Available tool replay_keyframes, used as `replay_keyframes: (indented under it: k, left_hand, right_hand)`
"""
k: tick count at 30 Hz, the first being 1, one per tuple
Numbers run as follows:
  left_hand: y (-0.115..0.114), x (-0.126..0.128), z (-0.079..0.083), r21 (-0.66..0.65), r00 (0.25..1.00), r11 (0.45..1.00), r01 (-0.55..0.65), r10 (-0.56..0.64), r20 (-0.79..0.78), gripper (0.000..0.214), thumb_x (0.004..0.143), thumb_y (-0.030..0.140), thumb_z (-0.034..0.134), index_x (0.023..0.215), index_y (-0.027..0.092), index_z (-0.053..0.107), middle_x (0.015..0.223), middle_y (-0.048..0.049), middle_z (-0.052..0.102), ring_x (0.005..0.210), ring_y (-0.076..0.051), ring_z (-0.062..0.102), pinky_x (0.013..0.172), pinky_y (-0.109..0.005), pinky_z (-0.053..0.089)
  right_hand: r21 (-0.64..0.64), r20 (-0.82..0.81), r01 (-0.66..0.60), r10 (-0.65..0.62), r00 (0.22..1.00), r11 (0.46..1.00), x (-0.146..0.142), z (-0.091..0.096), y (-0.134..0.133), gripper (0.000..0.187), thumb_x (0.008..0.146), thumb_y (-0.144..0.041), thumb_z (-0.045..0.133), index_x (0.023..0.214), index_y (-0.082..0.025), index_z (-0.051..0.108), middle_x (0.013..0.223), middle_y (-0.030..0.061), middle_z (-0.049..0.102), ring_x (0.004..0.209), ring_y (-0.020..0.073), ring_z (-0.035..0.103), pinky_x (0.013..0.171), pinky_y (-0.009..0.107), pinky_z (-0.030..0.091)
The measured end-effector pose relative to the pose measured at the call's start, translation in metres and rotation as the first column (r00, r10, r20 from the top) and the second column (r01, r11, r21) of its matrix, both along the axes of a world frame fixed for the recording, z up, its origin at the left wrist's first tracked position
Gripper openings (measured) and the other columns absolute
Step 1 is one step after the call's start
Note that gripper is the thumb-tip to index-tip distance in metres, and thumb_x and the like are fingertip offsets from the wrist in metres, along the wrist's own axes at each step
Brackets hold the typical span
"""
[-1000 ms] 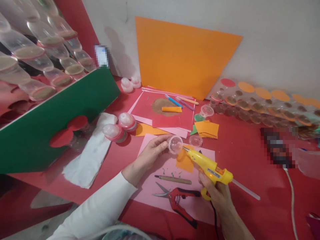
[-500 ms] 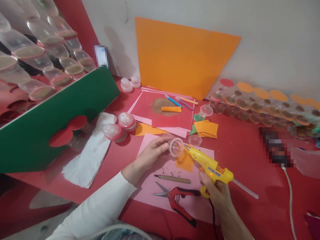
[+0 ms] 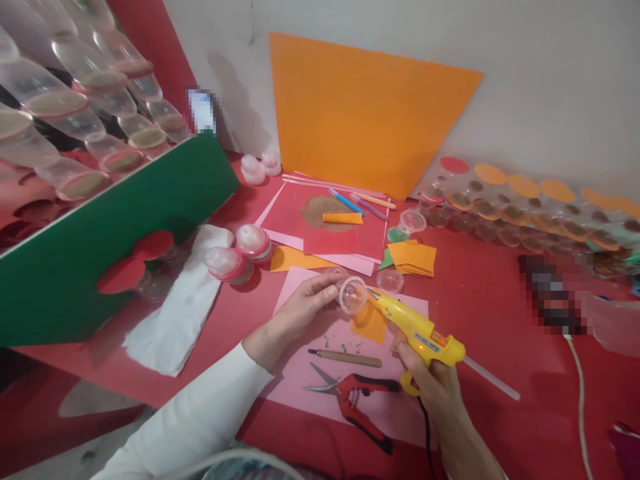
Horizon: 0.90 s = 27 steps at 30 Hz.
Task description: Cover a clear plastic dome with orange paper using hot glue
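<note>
Over a pink sheet [image 3: 295,373], my left hand [image 3: 313,300] pinches a small clear plastic cup [image 3: 353,296], its rim turned toward me. My right hand [image 3: 433,380] is wrapped round a yellow hot glue gun [image 3: 417,330]. The gun's metal nozzle meets or nearly meets the right side of the cup's rim; I cannot tell which. A clear glue stick [image 3: 493,378] pokes out of the gun's back. Beneath the cup lies an orange paper square [image 3: 369,325]. Closer to me are a wooden-handled tool [image 3: 347,358] and red-handled snips [image 3: 350,397] with blades apart.
At left stands a green board [image 3: 125,240] with clear cups behind it. White cloth [image 3: 180,300] and two capped cups [image 3: 227,263] lie beside it. Orange paper pieces [image 3: 413,258], markers [image 3: 346,201] and an orange board [image 3: 370,113] are farther back. A white cable [image 3: 580,400] runs at right.
Almost nothing differs. The glue gun's back end and the glue stick have shifted very slightly; both hands keep their holds and the cup stays in place.
</note>
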State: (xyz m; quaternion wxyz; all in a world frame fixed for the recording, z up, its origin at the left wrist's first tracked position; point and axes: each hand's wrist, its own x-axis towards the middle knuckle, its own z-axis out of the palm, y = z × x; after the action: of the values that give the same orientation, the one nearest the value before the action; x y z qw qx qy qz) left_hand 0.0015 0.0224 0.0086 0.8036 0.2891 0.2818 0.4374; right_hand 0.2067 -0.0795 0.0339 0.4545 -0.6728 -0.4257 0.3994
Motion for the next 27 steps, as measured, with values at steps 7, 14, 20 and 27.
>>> replay_keyframes:
  k: [7, 14, 20, 27]
  left_hand:
    - [0.0011, -0.0013, -0.002, -0.008, 1.0, 1.0, -0.008, 0.007, -0.019, 0.046, 0.071, 0.045, 0.096, 0.106, 0.018, 0.083, 0.094, -0.0093, 0.08, 0.08, -0.022, 0.074, 0.07, -0.033, 0.063]
    - [0.0002, -0.0001, 0.0003, 0.04, 0.998, 0.998, 0.042, -0.041, -0.039, 0.047, 0.074, 0.048, 0.093, 0.109, 0.018, 0.083, 0.096, -0.0101, 0.08, 0.078, -0.02, 0.073, 0.07, -0.03, 0.061]
    - [0.0, -0.0005, -0.0001, 0.055, 0.995, 0.995, 0.077, -0.074, -0.069, 0.045, 0.076, 0.047, 0.092, 0.11, 0.019, 0.084, 0.103, -0.0112, 0.081, 0.084, -0.019, 0.073, 0.072, -0.028, 0.06]
    - [-0.0021, 0.0007, -0.0046, 0.044, 0.997, 0.998, 0.044, -0.041, -0.069, 0.043, 0.076, 0.046, 0.092, 0.109, 0.02, 0.083, 0.104, -0.0103, 0.08, 0.088, -0.02, 0.073, 0.077, -0.029, 0.058]
  right_hand:
    - [0.021, -0.01, 0.002, -0.001, 1.0, 1.0, 0.0059, -0.0055, 0.0003, 0.027, 0.081, -0.046, 0.076, 0.078, -0.019, 0.074, 0.078, 0.0073, 0.073, 0.074, 0.0234, 0.069, 0.067, 0.032, 0.059]
    - [0.04, -0.002, -0.019, 0.019, 1.0, 0.999, 0.0065, -0.0055, 0.0008, 0.03, 0.083, -0.05, 0.075, 0.077, -0.02, 0.071, 0.074, 0.007, 0.07, 0.072, 0.0235, 0.067, 0.065, 0.032, 0.058]
    - [0.035, 0.008, 0.021, -0.021, 1.0, 0.999, 0.0063, -0.0067, -0.0001, 0.027, 0.081, -0.045, 0.076, 0.075, -0.019, 0.072, 0.074, 0.007, 0.07, 0.07, 0.0225, 0.067, 0.062, 0.03, 0.057]
    - [-0.001, 0.027, 0.013, -0.013, 1.0, 1.0, 0.0008, -0.0019, -0.0001, 0.033, 0.082, -0.05, 0.072, 0.071, -0.019, 0.07, 0.061, 0.0037, 0.065, 0.058, 0.0197, 0.061, 0.054, 0.029, 0.054]
